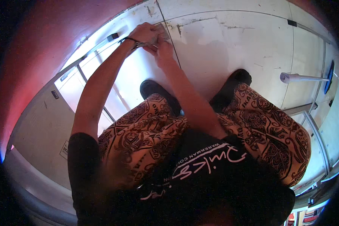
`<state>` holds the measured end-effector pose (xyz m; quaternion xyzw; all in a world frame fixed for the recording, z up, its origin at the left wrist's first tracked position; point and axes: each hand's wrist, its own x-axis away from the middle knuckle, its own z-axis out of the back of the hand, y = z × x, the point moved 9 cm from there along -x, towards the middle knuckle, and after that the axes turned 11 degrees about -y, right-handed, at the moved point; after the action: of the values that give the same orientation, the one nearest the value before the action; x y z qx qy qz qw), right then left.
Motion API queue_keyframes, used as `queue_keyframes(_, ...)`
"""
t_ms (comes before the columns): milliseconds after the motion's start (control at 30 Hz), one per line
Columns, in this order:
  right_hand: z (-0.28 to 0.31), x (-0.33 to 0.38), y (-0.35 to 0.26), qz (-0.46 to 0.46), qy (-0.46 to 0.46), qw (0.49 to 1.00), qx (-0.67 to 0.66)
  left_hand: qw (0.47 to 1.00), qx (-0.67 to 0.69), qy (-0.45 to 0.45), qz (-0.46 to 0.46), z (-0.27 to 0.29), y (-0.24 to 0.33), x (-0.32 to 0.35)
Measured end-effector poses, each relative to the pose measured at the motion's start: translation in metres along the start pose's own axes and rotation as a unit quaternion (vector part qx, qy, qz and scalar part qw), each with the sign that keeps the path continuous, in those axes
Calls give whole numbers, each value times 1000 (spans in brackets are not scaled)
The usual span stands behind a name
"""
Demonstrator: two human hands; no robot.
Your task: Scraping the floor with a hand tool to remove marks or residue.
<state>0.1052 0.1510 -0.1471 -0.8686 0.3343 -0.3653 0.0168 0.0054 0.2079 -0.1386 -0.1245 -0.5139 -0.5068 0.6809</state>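
My left hand and my right hand are together, out in front of me and left of centre. Between their fingers is a small, greyish, crumpled-looking piece; its kind cannot be made out. Fingers of both hands are closed around it, partly hiding it. A dark band circles my left wrist. Beneath the hands lies a pale, glossy tiled floor with a dark joint running past them.
Brown scuffs mark the far tiles. A red surface curves along the left, beside a grey panel. At right is a white pole with a blue disc. My feet in dark footwear stand apart on the floor.
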Motion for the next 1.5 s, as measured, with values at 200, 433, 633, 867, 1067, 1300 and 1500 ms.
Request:
queue_keyframes(200, 5, -1, -10, 17, 0, 999, -46, 997, -56, 61, -9, 6, 26, -6)
queue_keyframes(433, 5, 25, 54, 14, 21, 999, -36, 997, 35, 16, 62, -25, -24, 52)
queue_keyframes(633, 50, 45, 46, 41, 206, 977, 27, 1000, -19, 8, 6, -47, 6, 41)
queue_keyframes(867, 52, 25, 6, 72, 185, 976, -88, 997, -65, 5, -45, -34, 60, 6)
queue_keyframes(1067, 37, 23, 55, -2, 122, 990, -75, 998, -52, 26, 11, -33, 9, 34)
queue_keyframes(1300, 45, -1, 41, 0, 91, 996, -15, 999, -37, 32, -21, -21, 19, 19)
queue_keyframes(1500, 50, -8, 21, 17, 92, 995, -19, 999, -41, 3, -20, -17, 33, -2)
